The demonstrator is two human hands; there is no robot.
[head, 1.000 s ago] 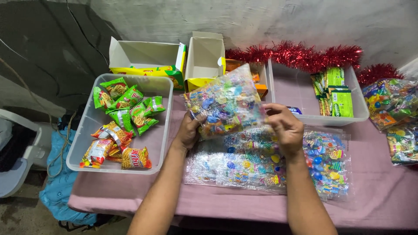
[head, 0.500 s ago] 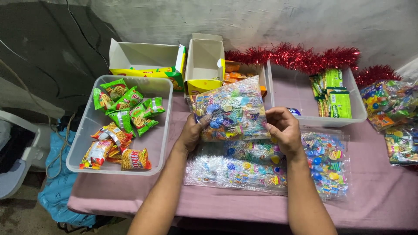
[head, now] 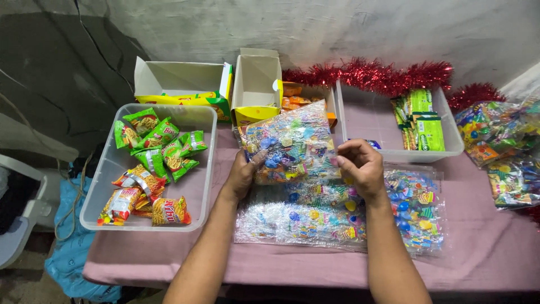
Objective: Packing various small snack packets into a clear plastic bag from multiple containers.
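Observation:
Both my hands hold up one clear plastic packet of small colourful toys point(head: 289, 143) over the middle of the table. My left hand point(head: 243, 174) grips its lower left edge. My right hand point(head: 360, 166) pinches its right edge. Under it lies a flat pile of similar toy packets point(head: 349, 217) on the pink tablecloth point(head: 489, 247).
A clear bin point(head: 202, 186) with green and orange snack packs stands at the left. Behind are two open cardboard boxes point(head: 256, 84), a second clear bin point(head: 394, 155) with green packs, red tinsel point(head: 382, 73) and more bagged toys point(head: 500, 146) at the right. A white chair point(head: 22, 225) stands left of the table.
The packet in my hands has come down slightly and towards me. My right hand shifted along its right edge.

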